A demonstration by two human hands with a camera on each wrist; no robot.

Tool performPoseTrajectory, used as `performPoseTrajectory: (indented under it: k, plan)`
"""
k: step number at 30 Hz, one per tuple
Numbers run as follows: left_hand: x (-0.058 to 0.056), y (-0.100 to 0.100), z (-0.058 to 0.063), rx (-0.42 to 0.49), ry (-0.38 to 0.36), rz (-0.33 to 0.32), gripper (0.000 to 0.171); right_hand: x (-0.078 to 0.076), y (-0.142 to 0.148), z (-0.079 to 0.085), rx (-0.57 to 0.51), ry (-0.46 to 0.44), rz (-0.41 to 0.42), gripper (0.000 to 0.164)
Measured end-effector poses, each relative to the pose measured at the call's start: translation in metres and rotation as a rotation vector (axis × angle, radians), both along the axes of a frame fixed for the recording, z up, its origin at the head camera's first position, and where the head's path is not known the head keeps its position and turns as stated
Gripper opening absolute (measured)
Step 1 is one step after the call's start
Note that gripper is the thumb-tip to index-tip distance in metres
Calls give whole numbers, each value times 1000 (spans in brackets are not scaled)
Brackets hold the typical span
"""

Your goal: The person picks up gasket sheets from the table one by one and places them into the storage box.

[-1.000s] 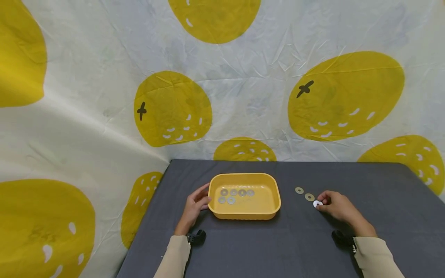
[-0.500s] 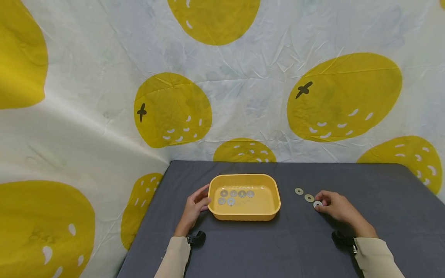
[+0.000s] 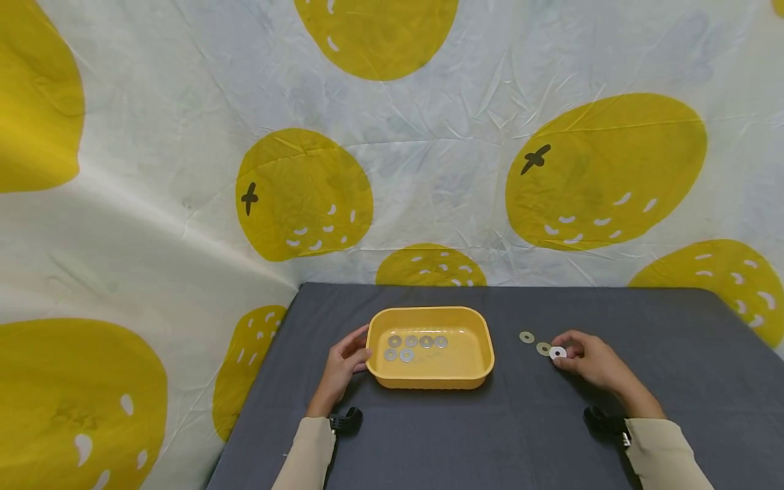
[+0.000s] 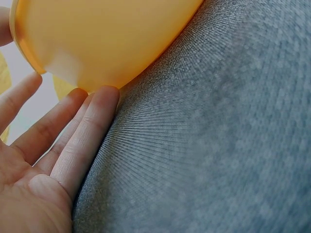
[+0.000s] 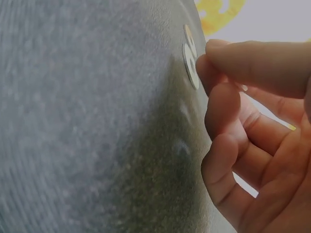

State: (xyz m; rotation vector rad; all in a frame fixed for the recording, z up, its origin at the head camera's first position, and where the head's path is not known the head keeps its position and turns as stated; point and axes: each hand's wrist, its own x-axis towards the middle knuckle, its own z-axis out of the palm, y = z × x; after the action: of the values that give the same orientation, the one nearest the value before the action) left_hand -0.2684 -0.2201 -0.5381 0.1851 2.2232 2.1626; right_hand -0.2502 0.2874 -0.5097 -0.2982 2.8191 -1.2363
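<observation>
In the head view a yellow tray holds several flat metal washers in two rows. My left hand lies at its left end, thumb at the rim. The left wrist view shows its long fingers fairly straight, tips against the tray's outer wall. To the right, my right hand pinches a washer between thumb and fingers, overlapping another washer on the cloth. A further washer lies beyond it. In the right wrist view the pinched washer is mostly hidden behind the fingers.
Dark grey cloth covers the table. Behind and on the left hangs a white sheet printed with big yellow fruit. Each wrist wears a black strap-on camera, such as the left one.
My right hand has raised the pinched washer slightly and shifted it a little left, toward the neighbouring washer. The left hand and tray have stayed put.
</observation>
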Motion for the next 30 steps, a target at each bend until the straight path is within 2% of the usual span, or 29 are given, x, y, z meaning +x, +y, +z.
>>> performPoseTrajectory:
  k: [8, 19, 30]
  plan:
    - [1, 0, 1, -2, 3, -3, 53, -3, -5, 4, -95, -41, -8, 40]
    - [0, 0, 1, -5, 3, 6, 53, -3, -11, 6, -205, -23, 20, 43]
    - [0, 0, 0, 2, 2, -2, 54, 0, -21, 12, -138, 26, -30, 38]
